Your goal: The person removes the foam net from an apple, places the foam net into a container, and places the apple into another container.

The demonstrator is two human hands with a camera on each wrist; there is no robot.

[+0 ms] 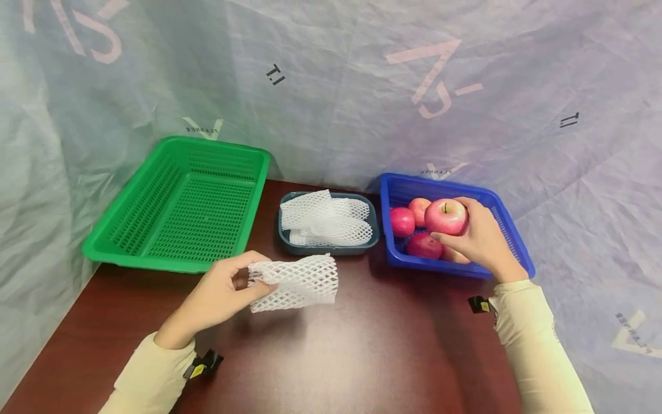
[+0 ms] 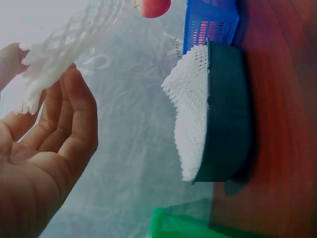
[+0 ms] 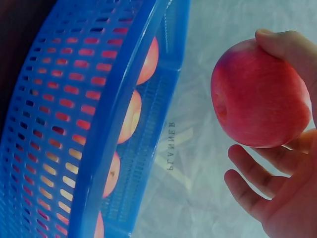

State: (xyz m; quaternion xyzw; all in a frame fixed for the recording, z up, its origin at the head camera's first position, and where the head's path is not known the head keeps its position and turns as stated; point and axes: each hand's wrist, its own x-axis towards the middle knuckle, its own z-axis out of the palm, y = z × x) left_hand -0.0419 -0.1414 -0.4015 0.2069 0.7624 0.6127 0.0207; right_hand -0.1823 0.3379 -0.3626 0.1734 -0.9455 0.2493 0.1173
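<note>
My left hand (image 1: pixel 223 293) pinches one end of a white foam net sleeve (image 1: pixel 305 283) between thumb and fingers, above the front of the table. The same foam net sleeve (image 2: pixel 74 37) stretches away from the fingertips in the left wrist view. On the other side, my right hand (image 1: pixel 481 238) grips a red apple (image 1: pixel 445 217) over the blue basket (image 1: pixel 509 236). In the right wrist view the apple (image 3: pixel 260 96) is raised beside the basket's rim, thumb on top and fingers beneath. Several more apples (image 1: pixel 424 246) lie inside the basket.
A dark teal tray (image 1: pixel 331 250) between the baskets holds several white foam net sleeves (image 1: pixel 331 221). At the left stands a green basket (image 1: pixel 207 221) with nothing in it. A grey printed sheet (image 1: pixel 336 103) hangs behind the brown table (image 1: pixel 351 345).
</note>
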